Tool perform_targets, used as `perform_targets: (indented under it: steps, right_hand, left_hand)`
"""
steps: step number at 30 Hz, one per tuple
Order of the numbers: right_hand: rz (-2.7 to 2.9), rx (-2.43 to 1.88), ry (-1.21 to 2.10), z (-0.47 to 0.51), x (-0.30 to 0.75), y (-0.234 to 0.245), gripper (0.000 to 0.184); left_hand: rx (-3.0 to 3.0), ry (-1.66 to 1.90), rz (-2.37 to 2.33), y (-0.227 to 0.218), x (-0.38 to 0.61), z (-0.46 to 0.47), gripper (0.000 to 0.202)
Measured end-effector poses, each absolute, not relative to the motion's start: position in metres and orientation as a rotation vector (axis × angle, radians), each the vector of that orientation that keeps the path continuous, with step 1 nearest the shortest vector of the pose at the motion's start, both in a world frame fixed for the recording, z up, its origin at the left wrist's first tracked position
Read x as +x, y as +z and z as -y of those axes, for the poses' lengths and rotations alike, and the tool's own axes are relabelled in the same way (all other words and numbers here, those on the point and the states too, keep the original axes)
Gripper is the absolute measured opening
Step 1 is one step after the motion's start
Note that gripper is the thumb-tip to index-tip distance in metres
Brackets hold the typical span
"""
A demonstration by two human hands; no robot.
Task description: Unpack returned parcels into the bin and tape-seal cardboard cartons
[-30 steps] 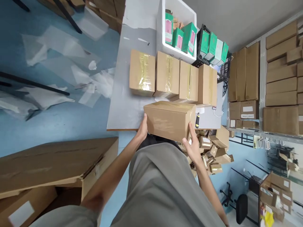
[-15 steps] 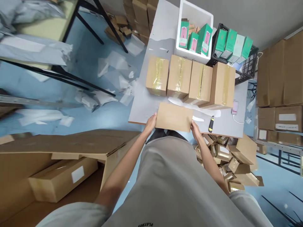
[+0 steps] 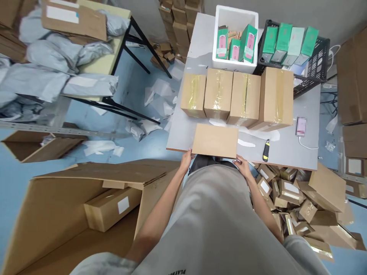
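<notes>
A plain, flat brown cardboard box (image 3: 215, 140) lies at the near edge of the table, with no tape visible on its upper face. My left hand (image 3: 186, 162) is closed at its near left corner, fingertips against the cardboard. At the near right corner my right hand (image 3: 243, 166) has its fingers curled, touching the edge. The box's underside is hidden. Just beyond it stands a row of several taped cartons (image 3: 218, 93). A black and yellow utility knife (image 3: 266, 151) rests on the table to the right.
Behind the cartons are a white foam box (image 3: 236, 65) and a black crate (image 3: 312, 65), both holding green boxes. A phone (image 3: 301, 126) lies on the right with a cable. A large open carton (image 3: 57, 206) stands lower left; small boxes (image 3: 289, 191) are piled lower right.
My hands have slid from the sides of the flat cardboard box to its near corners. The view has shifted, so the surroundings appear farther right.
</notes>
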State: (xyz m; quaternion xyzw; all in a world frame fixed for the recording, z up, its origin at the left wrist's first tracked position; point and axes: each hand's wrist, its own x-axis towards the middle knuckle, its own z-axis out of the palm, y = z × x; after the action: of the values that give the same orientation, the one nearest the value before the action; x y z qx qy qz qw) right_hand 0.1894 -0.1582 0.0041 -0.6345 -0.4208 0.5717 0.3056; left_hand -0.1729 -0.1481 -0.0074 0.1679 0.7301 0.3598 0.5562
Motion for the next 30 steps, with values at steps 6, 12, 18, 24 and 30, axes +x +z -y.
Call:
perform_targets:
  steps: [6, 12, 18, 24, 30]
  right_hand:
    - [1.276, -1.691, 1.211, 0.131, 0.196, 0.043, 0.06]
    - [1.355, -1.737, 0.94, 0.096, 0.201, 0.073, 0.055]
    - [1.359, -1.799, 0.991, 0.067, 0.193, 0.051, 0.07]
    - [1.329, -1.792, 1.047, 0.053, 0.193, 0.038, 0.07]
    - [1.23, -1.766, 1.178, 0.071, 0.21, 0.021, 0.071]
  left_hand:
    - [0.562, 0.951, -1.784, 0.019, -0.165, 0.143, 0.041]
    - [1.145, 1.02, -1.825, 0.049, -0.166, 0.131, 0.042]
    - [0.817, 1.046, -1.851, 0.031, -0.16, 0.106, 0.029]
    - [0.685, 1.046, -1.798, 0.015, -0.168, 0.089, 0.037]
    - [0.546, 0.984, -1.684, -0.005, -0.18, 0.103, 0.061]
